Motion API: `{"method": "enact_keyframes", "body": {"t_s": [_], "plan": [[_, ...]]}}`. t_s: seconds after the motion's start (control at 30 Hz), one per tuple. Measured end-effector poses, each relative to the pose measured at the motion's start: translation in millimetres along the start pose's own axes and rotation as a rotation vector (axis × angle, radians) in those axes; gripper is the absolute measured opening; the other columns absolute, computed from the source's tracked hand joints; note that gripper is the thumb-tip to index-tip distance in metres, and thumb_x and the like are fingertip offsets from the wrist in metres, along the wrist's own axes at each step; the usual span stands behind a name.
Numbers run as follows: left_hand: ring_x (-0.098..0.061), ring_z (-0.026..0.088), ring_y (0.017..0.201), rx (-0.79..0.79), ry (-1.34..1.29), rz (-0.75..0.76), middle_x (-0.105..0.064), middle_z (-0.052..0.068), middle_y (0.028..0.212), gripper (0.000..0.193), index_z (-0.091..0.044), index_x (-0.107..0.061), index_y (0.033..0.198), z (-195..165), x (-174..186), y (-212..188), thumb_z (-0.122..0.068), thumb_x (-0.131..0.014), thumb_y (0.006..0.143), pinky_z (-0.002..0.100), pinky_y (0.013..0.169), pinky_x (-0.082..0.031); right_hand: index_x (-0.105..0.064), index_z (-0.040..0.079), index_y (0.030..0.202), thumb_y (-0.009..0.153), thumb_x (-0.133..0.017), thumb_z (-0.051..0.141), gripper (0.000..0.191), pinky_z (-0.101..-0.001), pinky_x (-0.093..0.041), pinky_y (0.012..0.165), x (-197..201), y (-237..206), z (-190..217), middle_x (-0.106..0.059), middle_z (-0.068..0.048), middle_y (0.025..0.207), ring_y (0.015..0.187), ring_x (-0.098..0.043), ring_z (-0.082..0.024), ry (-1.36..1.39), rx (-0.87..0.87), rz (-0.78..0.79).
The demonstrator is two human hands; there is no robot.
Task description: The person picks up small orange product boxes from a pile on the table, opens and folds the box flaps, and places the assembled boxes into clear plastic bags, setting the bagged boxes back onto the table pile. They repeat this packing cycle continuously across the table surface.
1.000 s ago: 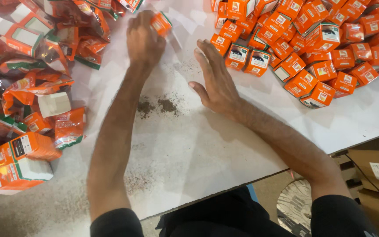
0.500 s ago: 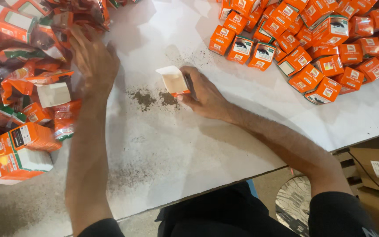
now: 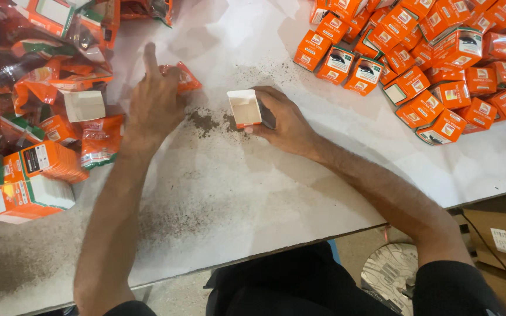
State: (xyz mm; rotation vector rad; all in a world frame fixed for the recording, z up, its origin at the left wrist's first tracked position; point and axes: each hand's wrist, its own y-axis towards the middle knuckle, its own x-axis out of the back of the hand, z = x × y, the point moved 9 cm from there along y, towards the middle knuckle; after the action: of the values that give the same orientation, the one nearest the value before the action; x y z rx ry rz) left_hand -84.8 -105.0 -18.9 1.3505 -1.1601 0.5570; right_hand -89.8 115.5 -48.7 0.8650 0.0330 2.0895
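Risk first: the open carton [image 3: 245, 108] stands mouth-up beside a patch of spilled dark granules [image 3: 206, 122] on the white table [image 3: 276, 199]; judged from this, a nudge from the holding fingers or a hurried insertion could tip it and scatter more contents, since only one side is braced. A second risk: the small orange sachet [image 3: 184, 79] is pinched only at its near edge, so it could slip or snag on the carton rim if brought over at an angle. Right hand [image 3: 285, 120]: grip closed around the carton's right wall, thumb and fingers clamped on it, carton upright on the table near centre. Left hand [image 3: 156, 102]: index finger extended, remaining fingers curled onto the sachet, which lies on the table just left of the granules; grip partly closed, contact clear, full closure cannot be told. To the left, a heap of loose sachets [image 3: 36, 76] and a stack of flat cartons [image 3: 36, 175]; upper right, a pile of filled orange boxes [image 3: 440, 64], well apart from both hands.
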Motion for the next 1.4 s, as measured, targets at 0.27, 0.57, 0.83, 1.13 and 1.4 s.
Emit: {"method": "enact_keyframes", "body": {"t_s": [0.27, 0.57, 0.83, 1.13, 1.4], "plan": [[-0.069, 0.042, 0.101, -0.003, -0.458, -0.15, -0.062, 0.021, 0.124, 0.033, 0.002, -0.057, 0.117, -35, 27, -19, 0.01, -0.063, 0.086, 0.047, 0.084, -0.06, -0.054, 0.0, 0.14, 0.084, -0.087, 0.017, 0.067, -0.0426, -0.048, 0.105, 5, 2, 5, -0.063, -0.018, 0.131, 0.123, -0.062, -0.035, 0.079, 0.075, -0.072], [-0.056, 0.043, 0.133, -0.374, -0.325, -0.326, -0.061, 0.02, 0.133, 0.035, -0.002, -0.062, 0.116, -123, 21, -28, -0.004, -0.082, 0.088, 0.055, 0.111, -0.049, -0.067, 0.007, 0.124, 0.08, -0.088, 0.011, 0.049, -0.0422, -0.053, 0.094, 0, 8, -9, -0.069, -0.013, 0.107, 0.103, -0.066, -0.032, -0.001, -0.005, -0.071], [-0.023, 0.051, 0.149, -0.102, -0.221, -0.229, -0.042, 0.026, 0.15, 0.031, -0.005, -0.074, 0.114, -108, 12, -22, -0.021, -0.083, 0.089, 0.071, 0.12, -0.019, -0.063, 0.006, 0.131, 0.073, -0.089, 0.009, 0.064, -0.0462, -0.048, 0.101, 1, 6, 1, -0.07, -0.014, 0.116, 0.113, -0.062, -0.035, 0.0, 0.065, -0.066], [-0.059, 0.016, 0.077, 0.51, -0.87, -0.04, -0.054, 0.018, 0.123, 0.044, 0.006, -0.051, 0.124, -56, -38, -12, -0.003, -0.072, 0.087, 0.029, 0.065, -0.053, -0.059, 0.006, 0.134, 0.076, -0.091, 0.016, 0.067, -0.0459, -0.049, 0.102, 2, 7, 5, -0.067, -0.017, 0.126, 0.121, -0.061, -0.039, -0.061, 0.014, -0.088], [-0.055, 0.005, 0.062, 0.536, -0.919, 0.021, -0.061, -0.001, 0.075, 0.007, 0.0, -0.06, 0.095, -59, -51, -3, -0.003, -0.054, 0.096, 0.025, 0.053, -0.046, -0.057, 0.006, 0.132, 0.081, -0.086, 0.016, 0.059, -0.0449, -0.052, 0.101, -2, -1, 12, -0.068, -0.013, 0.126, 0.121, -0.064, -0.036, -0.076, 0.095, -0.098]]}}
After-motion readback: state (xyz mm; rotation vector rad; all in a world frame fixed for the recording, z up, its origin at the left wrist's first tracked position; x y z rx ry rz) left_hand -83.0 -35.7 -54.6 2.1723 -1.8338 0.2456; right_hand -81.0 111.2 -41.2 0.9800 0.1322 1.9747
